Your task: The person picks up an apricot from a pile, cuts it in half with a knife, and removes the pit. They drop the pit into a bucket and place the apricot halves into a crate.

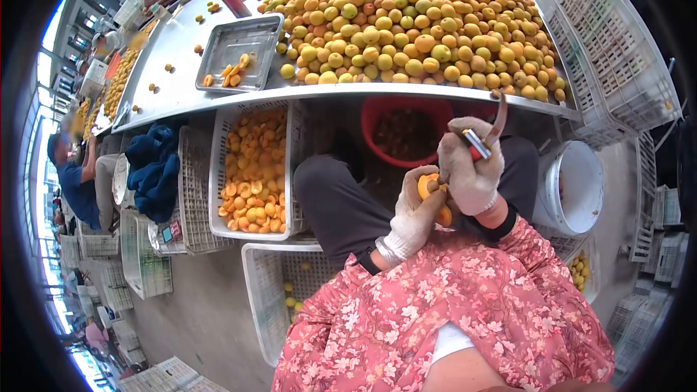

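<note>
My left hand [411, 221], in a whitish work glove, is closed around an apricot [424, 187] that looks cut open, its orange flesh showing on two sides. Something brown, perhaps its stone, shows between my fingertips. Just to the right, my gloved right hand [470, 170] grips a curved knife [499, 122] with its brown curved end pointing up; a shiny metal piece and a red part show at my fist. The right fingertips are close to the apricot, and whether they touch it is hidden. Both hands are over my lap, before the metal table [327, 92].
Whole apricots [406, 25] are heaped on the table beside a metal tray [240, 42] with several cut pieces. Below stand a crate of apricot halves [254, 167], a red basin [370, 127] and a white bucket [572, 185]. Stacked crates [617, 51] flank the right; other people sit left.
</note>
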Motion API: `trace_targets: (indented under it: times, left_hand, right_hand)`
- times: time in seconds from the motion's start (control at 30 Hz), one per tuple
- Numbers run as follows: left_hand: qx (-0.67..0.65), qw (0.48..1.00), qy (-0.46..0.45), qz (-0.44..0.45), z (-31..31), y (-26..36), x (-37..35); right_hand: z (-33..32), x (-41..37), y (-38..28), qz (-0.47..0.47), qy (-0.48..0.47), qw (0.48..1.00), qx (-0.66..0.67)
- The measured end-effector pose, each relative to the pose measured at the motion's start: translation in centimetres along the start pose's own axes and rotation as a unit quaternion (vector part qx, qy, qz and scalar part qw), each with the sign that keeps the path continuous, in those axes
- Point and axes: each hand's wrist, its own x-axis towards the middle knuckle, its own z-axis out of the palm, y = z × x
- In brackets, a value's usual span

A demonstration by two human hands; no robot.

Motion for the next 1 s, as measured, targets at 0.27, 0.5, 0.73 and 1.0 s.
trace_targets:
  times: [0.27, 0.5, 0.73, 1.0]
  left_hand:
    - [-0.025, 0.998, -0.030, -0.054, 0.5, 0.3, -0.2]
    - [0.216, 0.976, -0.039, 0.007, -0.6, -0.6, 1.5]
    - [-0.084, 0.978, 0.013, -0.191, -2.0, -0.1, 5.2]
    - [-0.041, 0.985, -0.004, -0.170, -3.3, 1.8, 8.4]
  right_hand:
    - [-1.0, 1.8, 1.6, 0.135, 0.134, 0.967, 0.169]
    - [-2.2, 2.3, 5.2, 0.311, 0.247, 0.879, 0.263]
    - [-2.8, 7.0, 7.5, 0.181, 0.259, 0.911, 0.264]
    - [-2.5, 9.4, 5.5, 0.085, 0.176, 0.980, 0.037]
